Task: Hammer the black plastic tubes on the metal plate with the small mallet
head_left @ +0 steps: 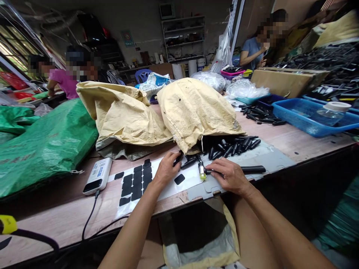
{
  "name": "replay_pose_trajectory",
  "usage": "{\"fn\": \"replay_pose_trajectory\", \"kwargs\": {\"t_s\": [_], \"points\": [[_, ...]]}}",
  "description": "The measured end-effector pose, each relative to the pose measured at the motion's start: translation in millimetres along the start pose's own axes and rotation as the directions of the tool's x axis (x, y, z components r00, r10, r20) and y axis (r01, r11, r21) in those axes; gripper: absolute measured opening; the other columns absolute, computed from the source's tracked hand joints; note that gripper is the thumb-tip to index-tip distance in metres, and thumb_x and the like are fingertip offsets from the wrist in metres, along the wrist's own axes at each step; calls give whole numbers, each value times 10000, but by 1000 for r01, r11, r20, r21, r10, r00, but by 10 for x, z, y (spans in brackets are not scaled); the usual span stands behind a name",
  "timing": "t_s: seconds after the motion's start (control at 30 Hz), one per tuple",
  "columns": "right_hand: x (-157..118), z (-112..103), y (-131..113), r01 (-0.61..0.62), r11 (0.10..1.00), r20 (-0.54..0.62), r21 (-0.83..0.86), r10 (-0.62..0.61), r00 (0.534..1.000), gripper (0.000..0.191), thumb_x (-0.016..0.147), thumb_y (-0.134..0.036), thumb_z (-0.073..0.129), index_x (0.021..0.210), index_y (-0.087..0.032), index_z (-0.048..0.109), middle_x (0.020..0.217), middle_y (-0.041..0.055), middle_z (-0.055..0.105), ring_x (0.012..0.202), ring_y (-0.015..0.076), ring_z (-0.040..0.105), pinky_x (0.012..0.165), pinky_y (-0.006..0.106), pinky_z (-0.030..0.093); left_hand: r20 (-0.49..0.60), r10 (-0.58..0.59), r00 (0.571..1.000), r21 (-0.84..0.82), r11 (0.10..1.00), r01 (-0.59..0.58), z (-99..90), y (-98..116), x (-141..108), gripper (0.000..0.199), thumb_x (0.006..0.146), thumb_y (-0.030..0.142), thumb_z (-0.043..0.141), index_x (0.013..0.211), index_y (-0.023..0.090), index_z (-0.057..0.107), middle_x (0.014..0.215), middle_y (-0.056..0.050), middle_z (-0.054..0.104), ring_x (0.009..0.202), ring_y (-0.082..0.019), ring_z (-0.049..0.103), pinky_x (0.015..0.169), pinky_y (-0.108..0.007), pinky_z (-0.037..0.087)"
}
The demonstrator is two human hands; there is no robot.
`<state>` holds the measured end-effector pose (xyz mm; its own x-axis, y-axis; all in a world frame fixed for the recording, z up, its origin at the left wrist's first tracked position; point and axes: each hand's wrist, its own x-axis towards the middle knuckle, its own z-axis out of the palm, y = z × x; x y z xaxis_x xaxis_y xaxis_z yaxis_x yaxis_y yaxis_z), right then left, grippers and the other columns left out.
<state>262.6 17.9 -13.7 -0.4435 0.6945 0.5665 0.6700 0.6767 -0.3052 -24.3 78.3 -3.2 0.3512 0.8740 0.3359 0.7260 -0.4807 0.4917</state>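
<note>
My left hand (167, 167) has its fingers bent around a small black part (177, 160) beside the yellow sack (196, 112). My right hand (228, 173) rests on the grey board (276, 158), its fingers closed on a hammer with a black handle (254, 169) and a shiny head with a yellow-green tip (202, 176). Black cylindrical pieces (238, 147) lie piled at the sack's mouth. Between my hands a loose black square (179, 179) sits on a white sheet. Rows of black stickers (137, 183) cover the sheet further left.
A white power bank (98, 175) with a cable lies at left, near a green sack (47, 145). Another yellow sack (129, 116) stands behind. A blue basket (311, 116) holds a jar at right. Several people sit further back. An open sack (200, 257) hangs below the table edge.
</note>
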Motion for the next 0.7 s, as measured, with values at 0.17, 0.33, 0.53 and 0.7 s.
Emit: {"fn": "replay_pose_trajectory", "kwargs": {"t_s": [0.17,0.33,0.53,0.7], "points": [[2,-12,-12,2,1000,5,-12,-2,1000,275,903,-139,582,1134,-239,693,1010,47,703,890,193,603,808,341,509,-50,-21,999,-37,999,19,91,157,-17,362,891,148,607,1246,216,633,1135,-81,662,1058,-233,620,956,-375,509],[-1,-8,-11,-1,1000,2,-15,1,1000,278,905,-139,571,1134,-243,691,1017,52,702,898,195,606,811,351,519,-46,-133,990,-33,991,132,-37,183,-182,387,903,278,646,1278,195,605,1077,-79,628,944,-230,610,848,-373,524],[-3,-2,-4,1,999,20,-41,0,1000,287,907,-154,586,1164,-238,681,1035,56,692,896,198,594,798,350,512,-37,-186,982,-1,982,186,-189,115,-435,120,883,260,677,986,198,677,979,-58,620,986,-250,586,882,-388,474],[29,2,0,20,996,64,-86,-14,998,255,944,-168,559,1162,-220,680,1009,61,684,891,200,593,791,347,508,57,-87,995,-105,990,92,-218,393,-639,133,916,285,660,1036,232,685,991,-48,665,958,-238,565,849,-369,445]]}}
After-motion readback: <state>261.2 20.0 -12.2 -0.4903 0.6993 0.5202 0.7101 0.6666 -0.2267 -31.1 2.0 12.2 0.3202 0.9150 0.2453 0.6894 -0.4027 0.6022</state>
